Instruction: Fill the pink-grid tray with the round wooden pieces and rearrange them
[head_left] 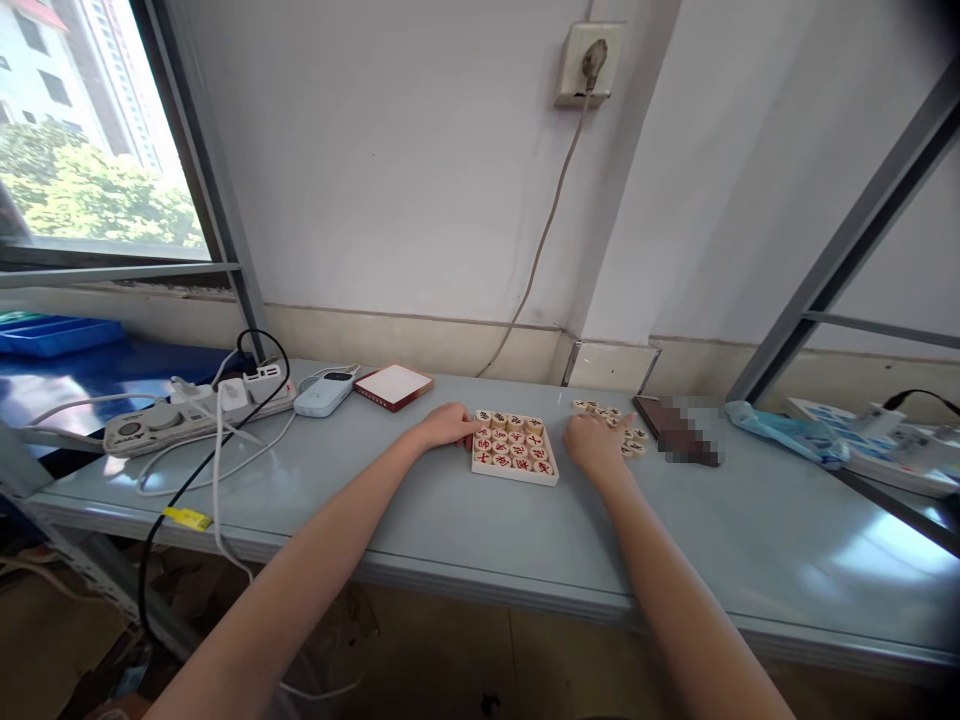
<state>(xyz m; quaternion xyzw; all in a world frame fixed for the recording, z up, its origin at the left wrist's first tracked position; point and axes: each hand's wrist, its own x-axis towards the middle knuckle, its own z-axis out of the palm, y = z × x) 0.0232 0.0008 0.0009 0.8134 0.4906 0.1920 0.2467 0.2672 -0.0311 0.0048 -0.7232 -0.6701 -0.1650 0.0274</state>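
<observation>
A white open tray (515,474) stands on the grey table, holding rows of round Chinese chess pieces (517,450). Most of the pieces carry red characters; those in the far row look dark. My left hand (450,426) is closed on the tray's left side near its far corner. To the right of the tray, my right hand (594,445) rests over a group of loose Chinese chess pieces (637,436) with dark characters. Its fingers are mostly curled, one pointing right, and whatever lies under them is hidden.
A red-edged box lid (394,386) lies at the back left, near a pale blue device (325,394) and a power strip (142,428) with tangled cables. Right of the loose pieces are a dark, partly blurred flat object (667,430) and a blue plastic bag (784,432).
</observation>
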